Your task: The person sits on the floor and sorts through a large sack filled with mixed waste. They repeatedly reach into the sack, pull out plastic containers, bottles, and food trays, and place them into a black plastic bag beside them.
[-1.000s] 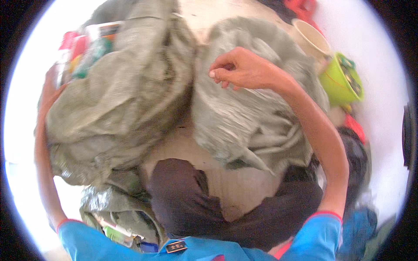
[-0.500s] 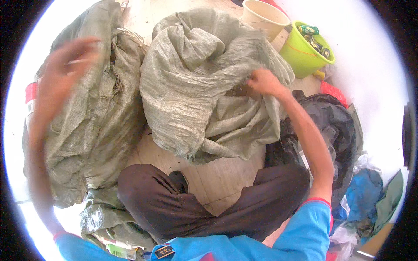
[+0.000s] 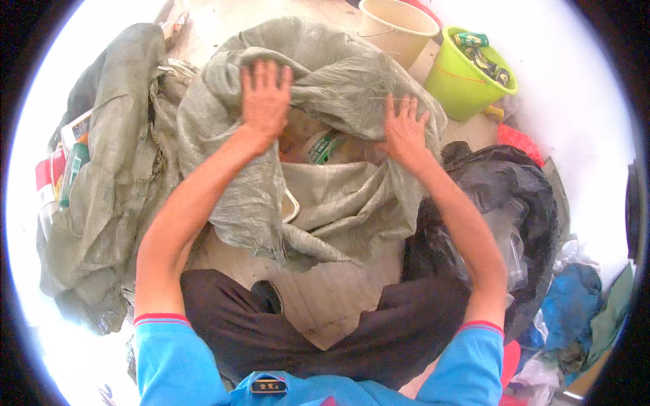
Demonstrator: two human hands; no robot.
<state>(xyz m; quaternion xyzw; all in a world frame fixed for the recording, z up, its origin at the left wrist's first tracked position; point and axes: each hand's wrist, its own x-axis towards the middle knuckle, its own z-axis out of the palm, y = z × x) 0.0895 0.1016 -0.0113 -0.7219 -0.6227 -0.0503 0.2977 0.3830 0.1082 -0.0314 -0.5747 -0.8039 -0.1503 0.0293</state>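
Note:
A large grey-green woven sack [image 3: 233,183] stands on the floor in front of me, its mouth spread apart. On the left side of the mouth lies my left hand [image 3: 265,101], fingers stretched out over the fabric fold. My right hand [image 3: 408,132] rests at the right edge of the mouth, fingers apart against the cloth. Between them, inside the sack, a green-and-white piece of packaging [image 3: 323,146] shows, of a kind I cannot make out. A pale rimmed item [image 3: 290,206] peeks out at the near edge of the sack. Both thumbs are partly hidden.
Another full woven sack [image 3: 112,223] stands at left, with packages at its side. A cream bucket [image 3: 398,30] and a lime-green bucket [image 3: 460,84] holding cans stand far right. A black plastic bag [image 3: 501,176] lies by my right arm, with blue plastic [image 3: 572,301] beyond.
My left hand has swung from the left sack onto the middle sack. The middle sack's mouth has widened, baring its contents. My right hand's fingers have spread from a closed grip.

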